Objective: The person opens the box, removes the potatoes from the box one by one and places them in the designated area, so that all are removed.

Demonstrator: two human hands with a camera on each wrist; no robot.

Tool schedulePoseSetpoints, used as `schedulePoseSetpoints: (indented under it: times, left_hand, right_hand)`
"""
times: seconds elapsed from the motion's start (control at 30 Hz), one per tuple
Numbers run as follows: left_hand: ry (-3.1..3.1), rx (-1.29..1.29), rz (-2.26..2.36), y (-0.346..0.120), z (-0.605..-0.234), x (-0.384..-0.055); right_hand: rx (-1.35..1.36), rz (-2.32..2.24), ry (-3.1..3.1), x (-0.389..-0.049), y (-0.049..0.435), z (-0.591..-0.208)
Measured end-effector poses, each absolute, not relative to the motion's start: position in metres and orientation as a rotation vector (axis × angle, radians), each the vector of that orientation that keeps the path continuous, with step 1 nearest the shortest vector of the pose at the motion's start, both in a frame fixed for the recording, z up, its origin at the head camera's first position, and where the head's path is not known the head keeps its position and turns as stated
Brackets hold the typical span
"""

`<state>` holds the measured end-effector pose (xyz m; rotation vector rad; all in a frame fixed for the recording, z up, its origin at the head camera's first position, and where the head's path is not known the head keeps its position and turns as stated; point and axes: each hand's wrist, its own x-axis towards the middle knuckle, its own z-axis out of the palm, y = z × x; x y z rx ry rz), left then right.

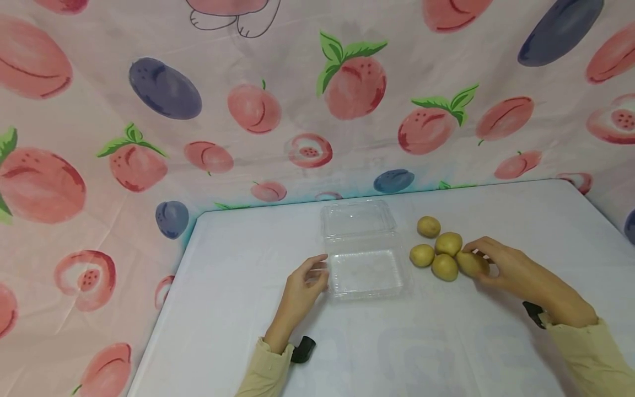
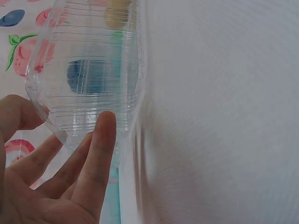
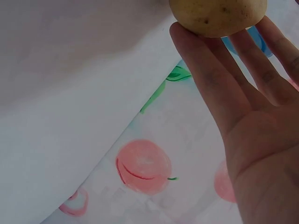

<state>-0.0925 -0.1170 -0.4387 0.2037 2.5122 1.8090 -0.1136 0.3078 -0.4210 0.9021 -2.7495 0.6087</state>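
My right hand [image 1: 513, 270] grips a yellow-brown potato [image 1: 472, 264] by its fingertips at the right side of a small group. Dark specks mark the skin of that potato [image 3: 219, 16] in the right wrist view. Several other potatoes [image 1: 445, 267] lie beside it, close together. A clear plastic clamshell box [image 1: 368, 270] sits left of them with its lid [image 1: 358, 218] folded back. At the box's left edge, my left hand [image 1: 302, 286] touches the ribbed wall with lightly bent fingers [image 2: 100, 144], its thumb near the rim.
A white cloth covers the table [image 1: 238, 259]. Its far edge meets a hanging cloth [image 1: 297, 110] printed with peaches and blue fruits. Black wrist cameras are strapped below both hands.
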Motion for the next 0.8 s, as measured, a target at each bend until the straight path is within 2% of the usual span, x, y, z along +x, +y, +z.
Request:
schedulePoseSetpoints:
  times: [0.8]
  left_hand:
    - [2.522,0.212,1.806,-0.1181,-0.4424,-0.0941]
  right_hand:
    - [0.893,0.537,-2.748,-0.1140,0.3074,-0.4220]
